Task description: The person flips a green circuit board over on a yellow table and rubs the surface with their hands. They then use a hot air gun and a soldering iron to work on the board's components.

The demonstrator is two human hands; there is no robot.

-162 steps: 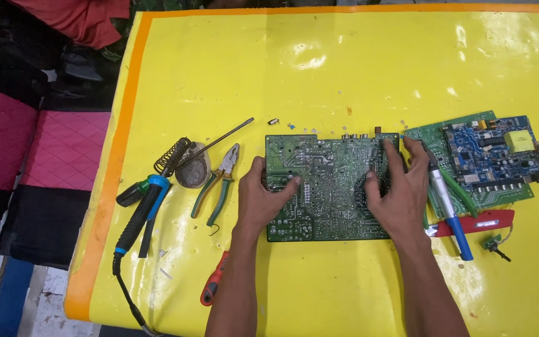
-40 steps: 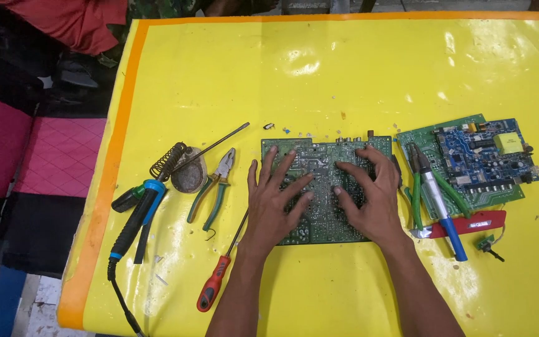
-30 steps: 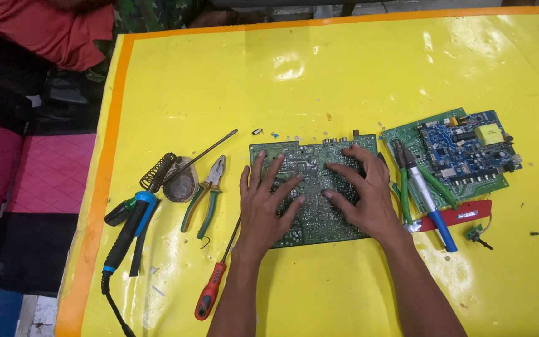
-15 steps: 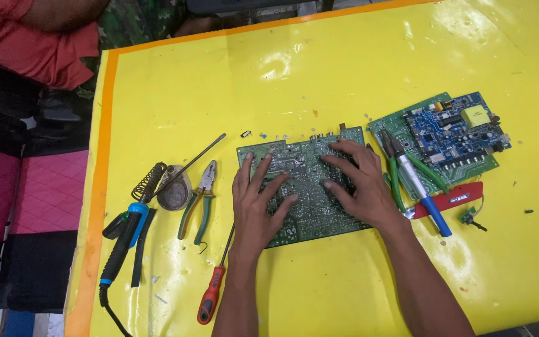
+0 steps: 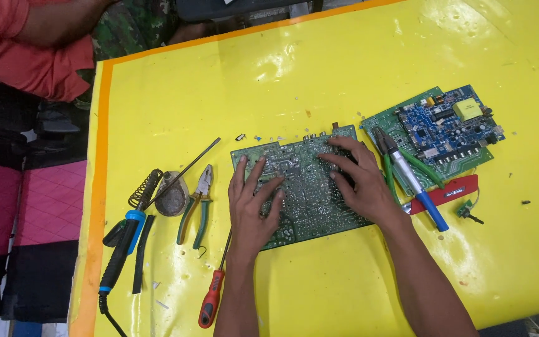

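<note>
Bench (image 5: 344, 75): glossy yellow cover with an orange border, fills most of the head view. Person in a red shirt (image 5: 26, 43) at the far left corner, only arm and torso visible. Green circuit board (image 5: 307, 187), solder side up, lies flat near the bench centre, slightly rotated. Left hand (image 5: 252, 206) rests palm down on the near-left part of the board, fingers spread; grip is wide, nothing enclosed. Right hand (image 5: 360, 181) rests palm down on the right part of the board, fingers spread toward the far edge; grip likewise wide, holding nothing, only pressing on the board. Second circuit board (image 5: 438, 134), green base carrying a blue module with a yellow component, lies just beside the first on the right, apart from the right hand. Soldering iron (image 5: 123, 240) with blue and black handle lies at the left, its coiled stand (image 5: 146, 188) and a round metal tin (image 5: 172, 201) just beyond it. A long metal rod (image 5: 185, 171) leans across the tin. Green-handled pliers (image 5: 198, 203) lie between tin and left hand. Red-handled screwdriver (image 5: 212, 296) lies beside the left forearm, its shaft running under the wrist area. On the right: green-handled cutters (image 5: 391, 165), a blue-and-white pen-shaped tool (image 5: 416, 190), a flat red tool (image 5: 447, 193) crossing under it. Small loose parts near the board's far edge; too small to identify.
</note>
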